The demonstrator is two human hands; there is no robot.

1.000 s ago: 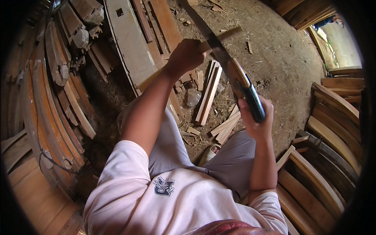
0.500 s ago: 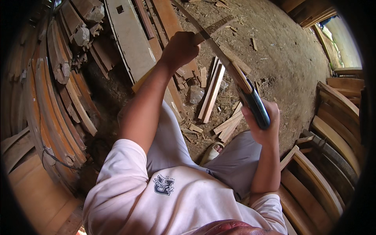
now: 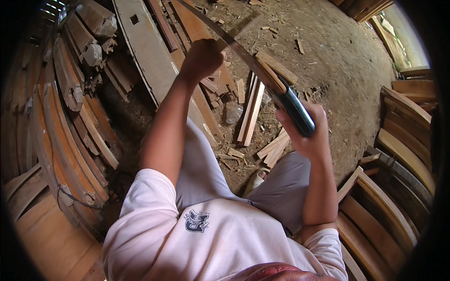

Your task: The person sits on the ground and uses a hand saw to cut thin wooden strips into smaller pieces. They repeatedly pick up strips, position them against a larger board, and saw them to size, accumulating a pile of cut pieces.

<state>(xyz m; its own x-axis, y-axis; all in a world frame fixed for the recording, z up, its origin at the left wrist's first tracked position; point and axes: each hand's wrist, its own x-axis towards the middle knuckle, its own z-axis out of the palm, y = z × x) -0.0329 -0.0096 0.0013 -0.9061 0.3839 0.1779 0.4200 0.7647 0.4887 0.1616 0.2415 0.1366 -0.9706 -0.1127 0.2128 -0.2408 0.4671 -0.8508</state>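
My right hand (image 3: 307, 129) is closed around the dark handle of a handsaw (image 3: 296, 110). The long blade slants up and left, away from me. My left hand (image 3: 202, 60) is a fist around the near end of a short wooden strip (image 3: 244, 26), which sticks out to the upper right and looks slightly blurred. Blade and strip cross just right of my left fist; whether the teeth have cut into the wood cannot be made out. Beneath my left hand and forearm lies a long pale board (image 3: 147, 42).
Curved timbers (image 3: 65, 136) are piled at the left. More curved wooden pieces (image 3: 379, 201) stack at the right. Thin wood strips (image 3: 253, 110), offcuts and a clear plastic scrap (image 3: 233, 113) litter the dirt floor (image 3: 344, 70). A sandalled foot (image 3: 255, 180) rests between my knees.
My right hand and the saw have moved up and left, away from my body. The left fist and strip appear further left, partly because the whole view has shifted.
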